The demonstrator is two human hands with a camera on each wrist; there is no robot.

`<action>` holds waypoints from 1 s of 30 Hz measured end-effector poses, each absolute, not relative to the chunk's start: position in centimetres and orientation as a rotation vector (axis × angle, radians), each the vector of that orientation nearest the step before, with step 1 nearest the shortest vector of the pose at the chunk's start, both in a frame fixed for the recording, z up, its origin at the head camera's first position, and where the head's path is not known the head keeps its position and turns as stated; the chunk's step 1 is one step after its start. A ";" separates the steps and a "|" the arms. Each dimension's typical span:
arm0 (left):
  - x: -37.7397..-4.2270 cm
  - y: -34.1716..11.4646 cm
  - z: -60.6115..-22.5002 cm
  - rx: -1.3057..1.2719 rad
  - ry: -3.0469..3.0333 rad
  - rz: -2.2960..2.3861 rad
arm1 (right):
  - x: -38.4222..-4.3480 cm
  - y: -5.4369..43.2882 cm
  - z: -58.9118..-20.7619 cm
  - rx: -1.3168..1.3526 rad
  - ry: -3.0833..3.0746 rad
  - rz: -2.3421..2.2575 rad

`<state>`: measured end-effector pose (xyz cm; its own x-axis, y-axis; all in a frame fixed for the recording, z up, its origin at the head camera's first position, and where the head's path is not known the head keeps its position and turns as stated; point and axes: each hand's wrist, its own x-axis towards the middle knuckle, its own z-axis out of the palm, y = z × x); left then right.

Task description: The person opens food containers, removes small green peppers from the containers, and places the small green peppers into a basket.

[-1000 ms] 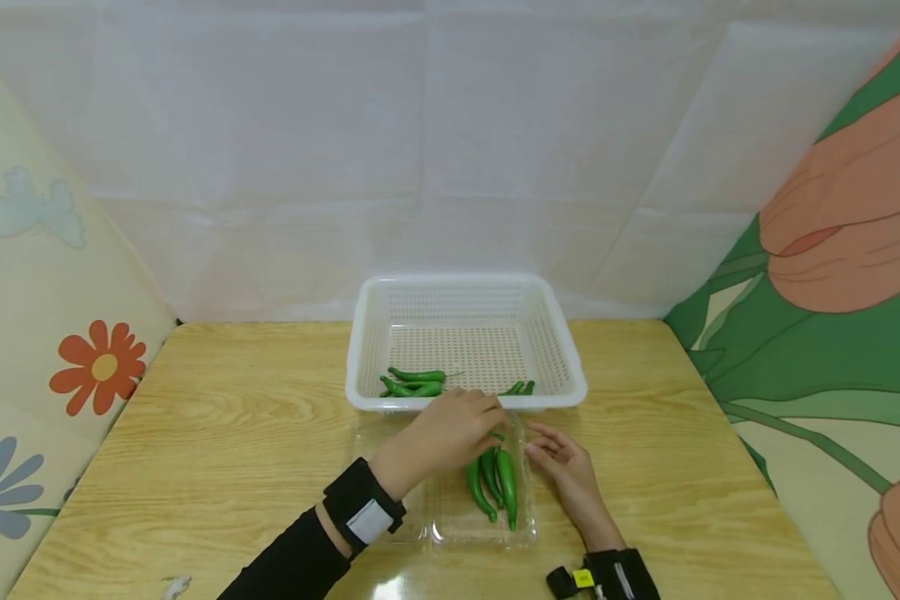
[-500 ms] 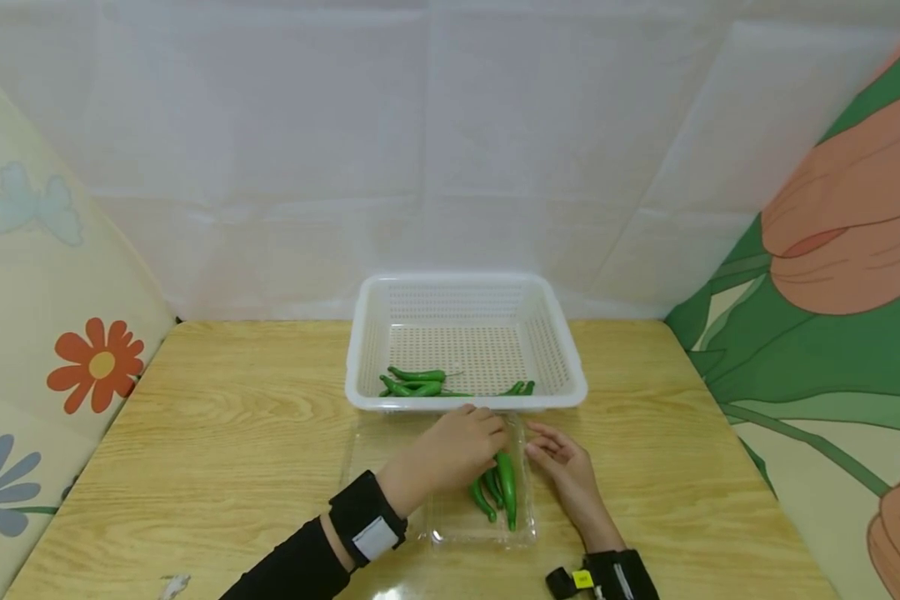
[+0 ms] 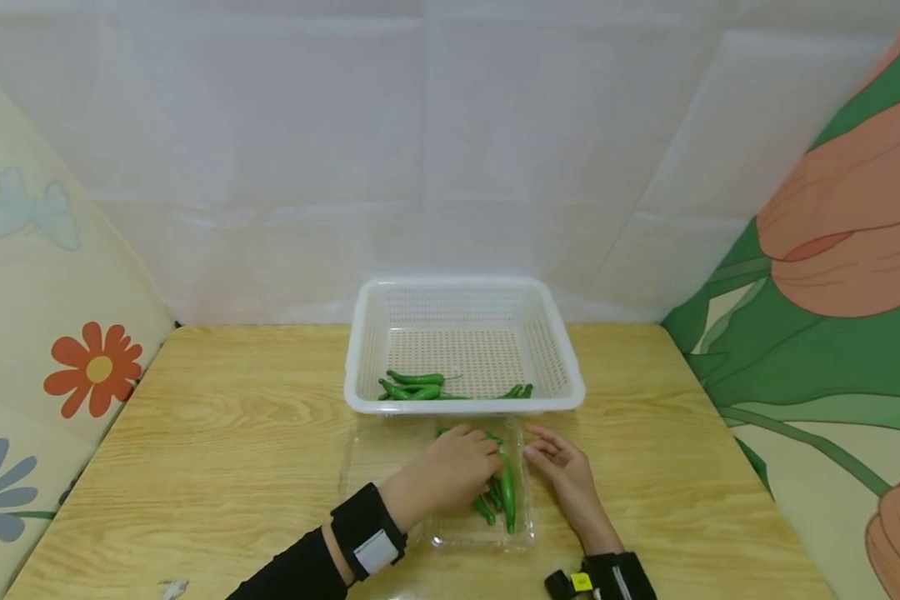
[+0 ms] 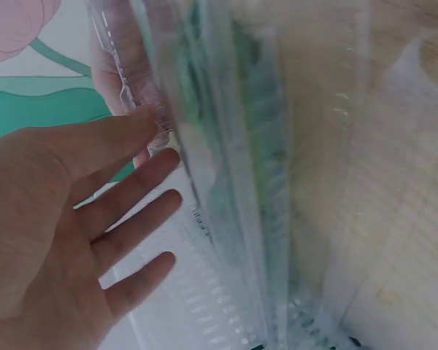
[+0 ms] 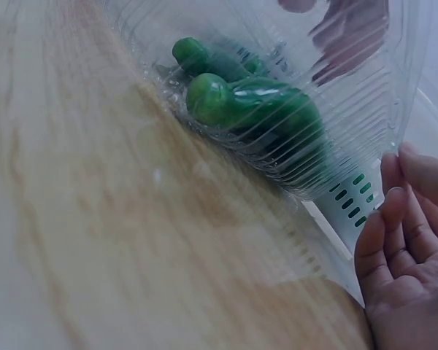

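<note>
A clear plastic clamshell box (image 3: 457,534) lies opened on the table, its lid (image 3: 386,446) spread out to the left. Several green chili peppers (image 3: 509,500) rest in its right half. My left hand (image 3: 457,467) is over them, covering part of the pile; in the left wrist view its thumb and fingers (image 4: 142,175) are extended beside the plastic wall, with nothing between them. At the box's right side is my right hand (image 3: 567,477). In the right wrist view, its thumb and forefinger (image 5: 423,171) pinch the plastic rim.
Behind the box stands a white perforated basket (image 3: 461,407) with more green chili peppers (image 3: 416,379) along its near side. A white scrap (image 3: 174,590) lies at the table's front left. Printed cloth (image 3: 832,375) flanks the wooden table.
My left hand has come away from the basket's front rim, down over the peppers in the box. Green tips now show behind it. My right hand has stayed at the box's side.
</note>
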<state>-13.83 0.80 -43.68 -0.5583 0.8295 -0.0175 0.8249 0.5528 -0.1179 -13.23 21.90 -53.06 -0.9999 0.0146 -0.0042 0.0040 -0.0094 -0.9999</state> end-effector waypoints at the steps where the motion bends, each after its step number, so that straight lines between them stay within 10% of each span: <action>1: -13.8 0.8 -43.7 -1.450 -2.752 0.175 | -13.2 21.9 -53.1 -0.023 -2.210 2.223; 30: -13.2 0.8 -45.4 -1.389 -2.744 0.380 | -13.1 21.8 -52.8 -0.046 -2.230 2.207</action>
